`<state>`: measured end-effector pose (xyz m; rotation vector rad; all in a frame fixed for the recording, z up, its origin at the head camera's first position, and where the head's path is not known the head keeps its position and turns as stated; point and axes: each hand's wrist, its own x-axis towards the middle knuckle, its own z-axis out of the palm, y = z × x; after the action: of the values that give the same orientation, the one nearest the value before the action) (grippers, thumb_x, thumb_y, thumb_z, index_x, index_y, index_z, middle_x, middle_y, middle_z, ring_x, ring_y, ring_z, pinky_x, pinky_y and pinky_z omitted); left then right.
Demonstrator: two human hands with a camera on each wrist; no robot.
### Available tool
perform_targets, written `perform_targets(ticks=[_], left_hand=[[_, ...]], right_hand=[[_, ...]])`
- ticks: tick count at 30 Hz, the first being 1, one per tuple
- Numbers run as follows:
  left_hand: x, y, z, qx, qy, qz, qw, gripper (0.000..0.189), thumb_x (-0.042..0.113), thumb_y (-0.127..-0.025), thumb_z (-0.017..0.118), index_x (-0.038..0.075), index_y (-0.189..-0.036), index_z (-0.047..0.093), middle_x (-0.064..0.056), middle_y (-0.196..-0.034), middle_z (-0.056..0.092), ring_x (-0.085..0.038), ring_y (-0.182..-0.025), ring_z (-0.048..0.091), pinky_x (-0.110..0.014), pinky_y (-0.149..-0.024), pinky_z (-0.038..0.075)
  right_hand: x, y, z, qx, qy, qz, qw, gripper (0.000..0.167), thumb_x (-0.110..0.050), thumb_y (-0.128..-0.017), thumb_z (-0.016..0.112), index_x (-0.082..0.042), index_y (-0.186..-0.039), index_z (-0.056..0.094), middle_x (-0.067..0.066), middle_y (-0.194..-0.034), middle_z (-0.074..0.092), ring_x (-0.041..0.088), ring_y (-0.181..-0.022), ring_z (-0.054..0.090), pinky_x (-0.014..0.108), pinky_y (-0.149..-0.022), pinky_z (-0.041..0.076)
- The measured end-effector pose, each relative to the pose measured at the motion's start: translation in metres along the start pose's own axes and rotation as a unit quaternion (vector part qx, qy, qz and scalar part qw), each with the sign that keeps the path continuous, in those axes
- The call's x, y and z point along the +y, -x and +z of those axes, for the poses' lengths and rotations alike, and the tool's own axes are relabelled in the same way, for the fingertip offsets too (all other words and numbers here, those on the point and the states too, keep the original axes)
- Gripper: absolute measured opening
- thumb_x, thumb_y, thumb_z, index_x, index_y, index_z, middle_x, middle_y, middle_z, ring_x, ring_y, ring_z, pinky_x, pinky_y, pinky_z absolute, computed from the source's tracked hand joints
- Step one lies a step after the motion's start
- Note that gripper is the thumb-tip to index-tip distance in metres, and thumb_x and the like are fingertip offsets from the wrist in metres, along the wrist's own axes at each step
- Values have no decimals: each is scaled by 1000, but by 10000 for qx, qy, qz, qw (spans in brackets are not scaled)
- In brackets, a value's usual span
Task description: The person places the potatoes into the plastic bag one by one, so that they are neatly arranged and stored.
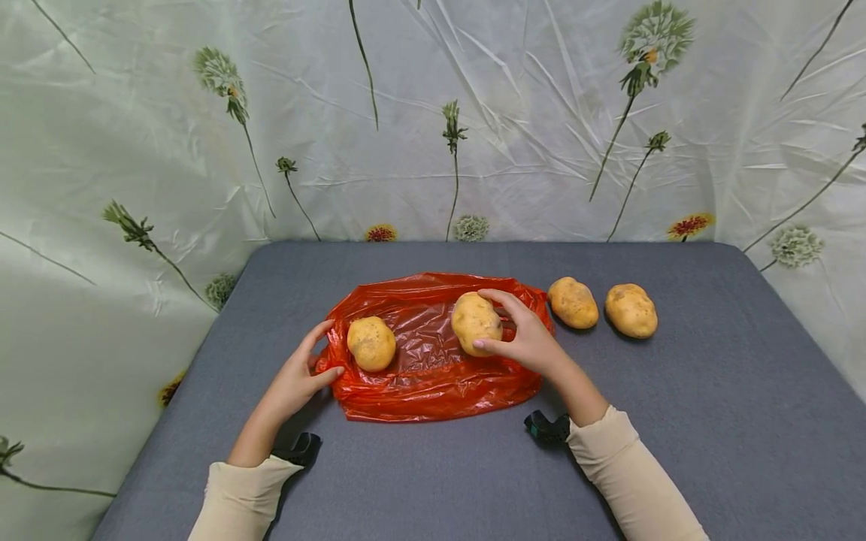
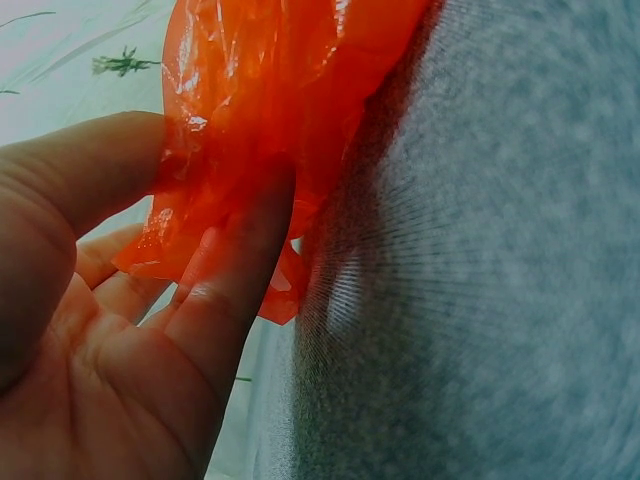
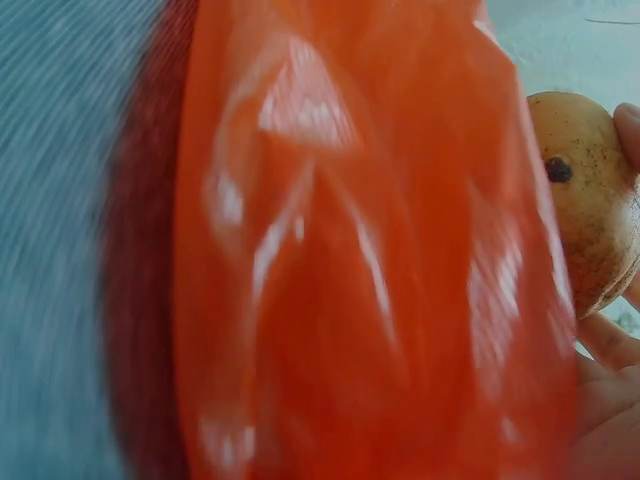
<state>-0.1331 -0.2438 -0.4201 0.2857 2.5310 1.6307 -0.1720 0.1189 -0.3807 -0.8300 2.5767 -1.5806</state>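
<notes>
A red plastic bag (image 1: 433, 387) lies spread with its mouth open upward. My left hand (image 1: 301, 376) holds the bag's left end; in the left wrist view the thin red film (image 2: 270, 90) lies between and over the fingers. One potato (image 1: 371, 344) rests inside the bag at the left, near that hand. My right hand (image 1: 524, 334) grips a second potato (image 1: 476, 323) between thumb and fingers, over the right part of the bag. In the right wrist view this potato (image 3: 585, 200) shows a dark spot, and the bag's wall hides part of it.
Two more potatoes, one (image 1: 573, 303) close to the bag's right end and another (image 1: 631, 310) farther right, lie on the grey table (image 1: 433, 481). A pale curtain (image 1: 406, 150) with printed flowers hangs behind the table and along its left side.
</notes>
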Motion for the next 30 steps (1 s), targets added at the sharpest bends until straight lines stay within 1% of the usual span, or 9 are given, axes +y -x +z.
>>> perform_targets(ticks=[3, 9, 12, 16, 18, 21, 25, 28, 30], left_hand=[[-5, -1, 0, 12, -23, 19, 10000, 78, 8, -81, 67, 18, -142, 20, -28, -119, 45, -21, -71, 60, -31, -57, 48], [-8, -1, -1, 21, -33, 58, 10000, 77, 7, -81, 67, 17, -142, 21, -28, -117, 46, -19, -70, 59, -31, -56, 47], [-7, -1, -1, 12, -19, 85, 10000, 77, 6, -81, 66, 17, -142, 21, -27, -111, 49, -18, -69, 59, -31, -56, 47], [-6, -1, 0, 2, -25, 82, 10000, 77, 6, -81, 66, 16, -142, 21, -26, -102, 54, -18, -67, 58, -31, -54, 47], [-5, -1, 0, -8, -12, 69, 10000, 77, 7, -81, 66, 17, -142, 20, -25, -100, 54, -18, -67, 58, -31, -54, 47], [-4, -1, 1, -19, 27, 68, 10000, 77, 6, -81, 66, 16, -142, 20, -25, -99, 55, -18, -67, 58, -31, -54, 47], [-4, -1, 1, -11, 49, 91, 9999, 77, 5, -81, 66, 14, -142, 20, -24, -94, 56, -17, -66, 58, -31, -53, 47], [-4, -1, 0, -2, 20, 80, 10000, 76, 4, -81, 65, 14, -141, 20, -24, -93, 56, -17, -65, 58, -31, -54, 47], [-4, 0, 0, -5, 12, 62, 10000, 76, 4, -81, 65, 15, -142, 20, -25, -97, 55, -17, -67, 58, -31, -55, 48]], right_hand=[[16, -6, 9, -13, 0, -156, 9999, 70, -20, -74, 74, -11, -134, 38, 9, -131, 39, 25, -111, 45, 42, -87, 39], [16, -16, 24, -49, -105, -268, 9996, 70, -17, -73, 76, -9, -132, 40, 9, -129, 41, 24, -110, 46, 40, -87, 40], [9, -20, 30, -98, -162, -220, 9996, 68, -13, -73, 75, -4, -131, 40, 12, -128, 41, 25, -109, 47, 39, -87, 40], [-1, -24, 37, -198, -283, -140, 9993, 67, -9, -73, 74, 1, -130, 40, 18, -128, 41, 30, -108, 47, 42, -86, 41], [0, -26, 41, -233, -316, -89, 9992, 68, -9, -73, 75, 0, -130, 40, 18, -128, 40, 31, -108, 47, 43, -85, 41], [11, -32, 49, -285, -336, 38, 9990, 69, -14, -73, 76, -5, -132, 40, 13, -130, 39, 28, -110, 46, 41, -85, 42], [15, -37, 57, -342, -185, 92, 9992, 70, -21, -73, 76, -11, -132, 40, 8, -130, 40, 24, -111, 46, 38, -86, 41], [15, -40, 63, -385, -210, 86, 9990, 70, -22, -74, 75, -10, -132, 40, 9, -130, 39, 24, -111, 45, 37, -84, 42], [16, -42, 67, -423, -279, 120, 9986, 70, -21, -74, 75, -9, -132, 39, 10, -130, 39, 24, -112, 45, 36, -83, 43]])
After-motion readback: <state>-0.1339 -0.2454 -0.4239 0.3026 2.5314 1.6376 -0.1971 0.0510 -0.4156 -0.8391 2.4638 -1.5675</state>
